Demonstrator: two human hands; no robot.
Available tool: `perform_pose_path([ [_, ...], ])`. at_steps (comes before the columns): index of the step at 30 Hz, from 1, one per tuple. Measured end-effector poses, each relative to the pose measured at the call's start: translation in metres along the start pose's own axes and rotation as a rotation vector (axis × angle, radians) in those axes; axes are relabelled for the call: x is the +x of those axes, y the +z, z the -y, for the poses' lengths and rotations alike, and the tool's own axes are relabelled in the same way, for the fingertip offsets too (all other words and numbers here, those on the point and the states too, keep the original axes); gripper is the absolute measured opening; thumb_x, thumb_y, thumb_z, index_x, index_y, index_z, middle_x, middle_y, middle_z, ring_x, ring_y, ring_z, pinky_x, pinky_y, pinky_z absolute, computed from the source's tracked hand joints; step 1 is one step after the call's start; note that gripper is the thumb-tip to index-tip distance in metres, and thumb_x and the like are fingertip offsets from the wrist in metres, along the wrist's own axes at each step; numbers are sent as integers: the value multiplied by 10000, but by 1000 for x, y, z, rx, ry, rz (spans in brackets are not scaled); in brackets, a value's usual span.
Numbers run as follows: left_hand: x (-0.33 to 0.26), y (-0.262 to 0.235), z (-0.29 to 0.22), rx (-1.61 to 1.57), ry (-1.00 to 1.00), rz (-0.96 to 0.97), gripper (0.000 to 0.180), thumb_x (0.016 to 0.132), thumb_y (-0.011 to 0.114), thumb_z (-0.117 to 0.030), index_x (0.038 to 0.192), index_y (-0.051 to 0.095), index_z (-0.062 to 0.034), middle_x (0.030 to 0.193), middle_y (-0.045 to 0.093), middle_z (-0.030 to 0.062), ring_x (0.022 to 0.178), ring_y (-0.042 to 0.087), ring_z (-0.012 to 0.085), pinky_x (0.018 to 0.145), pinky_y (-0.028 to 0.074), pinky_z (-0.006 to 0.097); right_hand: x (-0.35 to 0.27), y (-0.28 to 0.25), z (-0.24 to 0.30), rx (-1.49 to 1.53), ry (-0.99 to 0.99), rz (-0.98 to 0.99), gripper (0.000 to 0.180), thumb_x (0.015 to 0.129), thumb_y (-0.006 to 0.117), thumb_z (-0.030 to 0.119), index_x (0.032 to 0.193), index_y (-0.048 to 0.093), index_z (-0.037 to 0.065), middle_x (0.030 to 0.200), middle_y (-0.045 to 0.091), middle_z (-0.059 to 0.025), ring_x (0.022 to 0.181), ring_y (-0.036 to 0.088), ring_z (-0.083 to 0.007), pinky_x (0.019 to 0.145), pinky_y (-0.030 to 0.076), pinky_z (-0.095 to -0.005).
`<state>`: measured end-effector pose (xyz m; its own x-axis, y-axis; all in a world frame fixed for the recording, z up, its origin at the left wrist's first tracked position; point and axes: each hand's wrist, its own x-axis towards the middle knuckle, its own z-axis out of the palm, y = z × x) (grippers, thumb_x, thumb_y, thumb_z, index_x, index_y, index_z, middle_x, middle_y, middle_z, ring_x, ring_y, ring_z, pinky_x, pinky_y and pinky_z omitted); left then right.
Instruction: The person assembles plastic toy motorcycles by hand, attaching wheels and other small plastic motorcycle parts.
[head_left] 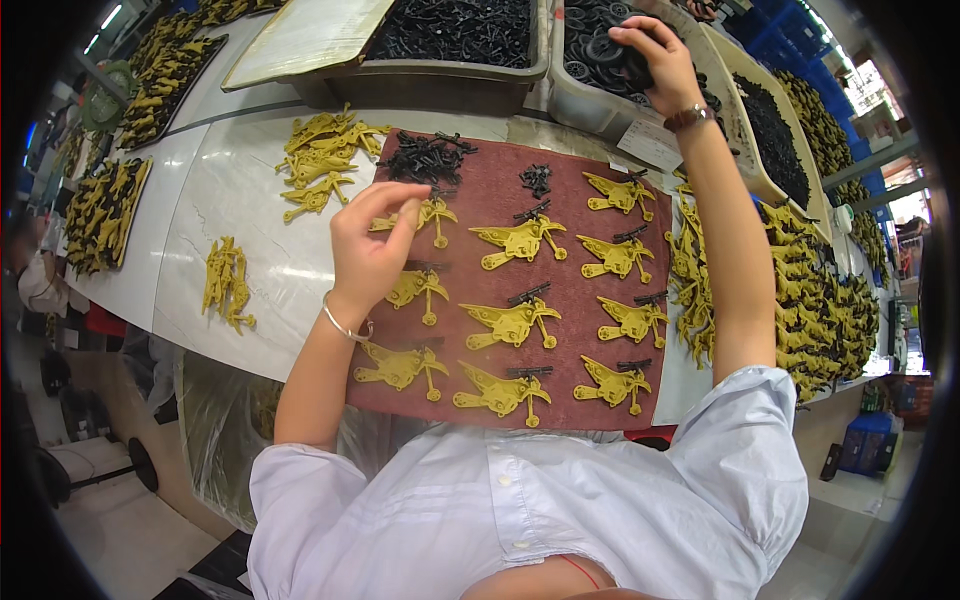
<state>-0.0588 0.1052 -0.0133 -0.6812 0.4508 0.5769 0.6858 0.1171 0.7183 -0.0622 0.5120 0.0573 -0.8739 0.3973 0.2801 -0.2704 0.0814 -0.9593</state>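
My right hand [660, 62] reaches into a grey bin of black toy wheels [597, 52]. Its visible fingers are bent and apart over the wheels; the thumb side is partly hidden. Over the maroon cloth [560, 385], my left hand [368, 245] is closed, thumb and fingertips drawn together. The fingertips are beside a thin black part [440, 191] above a yellow plastic part; what they hold, if anything, is unclear. Rows of flat, pointed yellow plastic parts [517, 240] lie on the cloth, each with a slim black bar [530, 294] at its upper side.
Small black parts [425, 158] are heaped on the cloth's far edge, beside a smaller pile [535, 180]. Loose yellow parts [325, 150] lie left. Bins of black pieces [455, 35] line the back. Yellow-and-black assemblies [825, 310] crowd the right; filled trays [108, 215] stand far left.
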Motion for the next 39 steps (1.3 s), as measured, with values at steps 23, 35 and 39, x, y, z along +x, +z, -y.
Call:
perform_pose_path([
  [23, 10, 28, -71, -2174, -628, 88, 448, 933, 338, -372, 1192, 563, -83, 1230, 583, 124, 1141, 563, 282, 984, 446, 478, -172, 211, 26, -242, -659, -3, 328, 739, 773, 165, 1010, 618, 62, 875, 610, -76, 792, 620, -203, 702, 499, -324],
  [35, -19, 14, -55, -1778, -919, -192, 76, 833, 558, -29, 909, 558, -25, 1049, 589, 85, 967, 583, 240, 620, 516, 264, -184, 164, 58, 387, 270, 345, 450, 848, 722, 155, 1214, 476, 65, 981, 629, -55, 874, 636, -133, 731, 532, -263],
  [39, -35, 3, -53, -1276, -654, 62, 84, 881, 636, -120, 959, 610, -105, 899, 643, 8, 741, 620, 80, 486, 450, 208, -193, 156, 40, 22, 95, 571, 530, 799, 757, 139, 1203, 423, 62, 1043, 573, -42, 930, 583, -98, 782, 493, -248],
])
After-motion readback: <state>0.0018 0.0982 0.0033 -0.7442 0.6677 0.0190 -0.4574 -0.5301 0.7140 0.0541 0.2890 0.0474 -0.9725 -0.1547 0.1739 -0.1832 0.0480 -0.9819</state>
